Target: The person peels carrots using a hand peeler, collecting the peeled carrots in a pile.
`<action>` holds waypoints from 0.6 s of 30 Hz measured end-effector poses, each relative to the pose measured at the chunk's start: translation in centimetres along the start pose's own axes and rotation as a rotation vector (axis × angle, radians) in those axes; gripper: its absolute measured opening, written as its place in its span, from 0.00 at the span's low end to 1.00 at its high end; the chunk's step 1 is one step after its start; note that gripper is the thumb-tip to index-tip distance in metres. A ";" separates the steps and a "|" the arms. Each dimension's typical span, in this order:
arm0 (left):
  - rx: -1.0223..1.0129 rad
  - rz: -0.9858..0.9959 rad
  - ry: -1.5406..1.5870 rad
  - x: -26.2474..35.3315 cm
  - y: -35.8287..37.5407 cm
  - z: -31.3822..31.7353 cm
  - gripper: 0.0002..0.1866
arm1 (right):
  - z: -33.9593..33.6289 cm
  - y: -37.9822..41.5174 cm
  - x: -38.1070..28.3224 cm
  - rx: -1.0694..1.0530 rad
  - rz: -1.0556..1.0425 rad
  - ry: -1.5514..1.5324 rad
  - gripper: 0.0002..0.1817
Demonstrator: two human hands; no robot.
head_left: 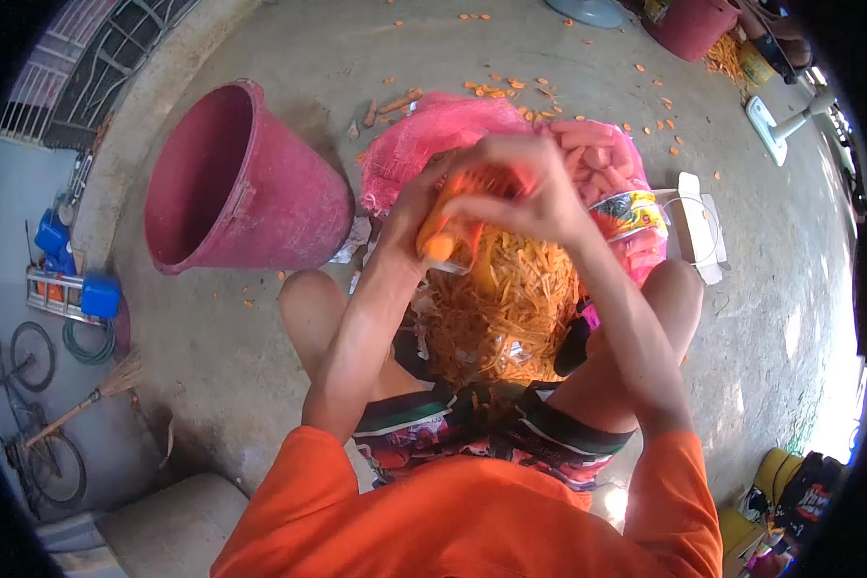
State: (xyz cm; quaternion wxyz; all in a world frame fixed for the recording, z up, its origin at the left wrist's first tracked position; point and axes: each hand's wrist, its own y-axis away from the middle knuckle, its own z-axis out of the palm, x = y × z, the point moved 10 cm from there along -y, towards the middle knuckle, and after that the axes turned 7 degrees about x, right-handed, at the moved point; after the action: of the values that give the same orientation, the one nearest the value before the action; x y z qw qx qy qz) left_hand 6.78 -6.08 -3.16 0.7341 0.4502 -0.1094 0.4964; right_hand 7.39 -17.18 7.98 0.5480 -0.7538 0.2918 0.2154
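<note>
My left hand is closed around an orange carrot, whose blunt round end points toward me. Close against it, my right hand is blurred by motion, its fingers and thumb curled. Between the hands is a blurred orange slotted thing; its kind cannot be made out. Beneath them, between my knees, lies a heap of orange peelings. Just past the hands sits a pink mesh sack. To its right, a pink bag holds several peeled, stick-like pieces.
A large maroon tub lies tilted at the left, its mouth facing left. A white box-like piece is beside the pink bag. Orange slices are scattered over the concrete floor. A broom and bicycle are far left.
</note>
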 end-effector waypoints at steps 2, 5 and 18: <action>-0.243 -0.124 0.065 -2.0 -2.4 -1.6 0.18 | -0.6 0.2 2.6 0.039 0.088 -0.027 0.14; -0.601 -0.233 0.069 -3.0 -2.2 -1.0 0.18 | -5.8 -1.1 8.1 0.288 0.228 -0.010 0.11; -0.257 -0.105 -0.140 -3.5 -2.2 -2.8 0.26 | -8.4 0.1 11.4 0.340 0.393 0.066 0.14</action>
State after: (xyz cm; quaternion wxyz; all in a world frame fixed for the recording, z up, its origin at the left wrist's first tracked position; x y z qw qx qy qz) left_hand 6.08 -6.40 -8.06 0.8012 0.3911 -0.1990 0.4067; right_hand 15.79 -27.53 3.12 0.6044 -0.5864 0.4825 0.2410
